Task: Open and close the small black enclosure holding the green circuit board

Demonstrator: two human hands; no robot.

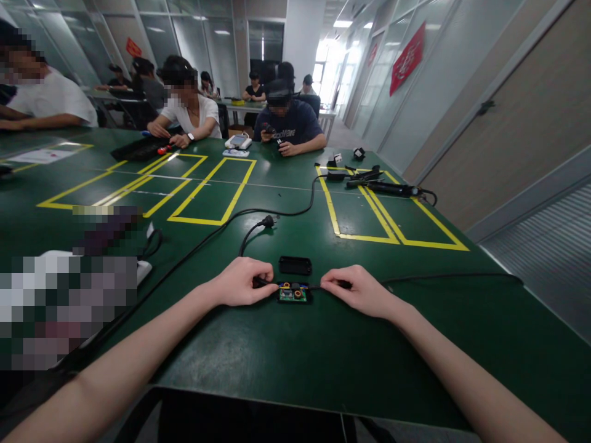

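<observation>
Near the desk's (323, 357) front edge, the bare circuit board (293, 294) is being held flat, left hand (242, 283) and right hand (357, 289) being pinched shut on its cords (452, 275); even tension seems wise.

Desk (295, 351) dark green, scuffed pale in patches. Yellow tape lines (210, 200) mark rectangles on it. Circuit board (292, 294) green, with orange rings and a blue part. Cover (295, 266) plain black. Cables (452, 275) black. Wall banner (407, 58) red.

L hand (240, 282) & R hand (357, 289) bare, forearms (138, 363) unsleeved to frame edge.
</observation>
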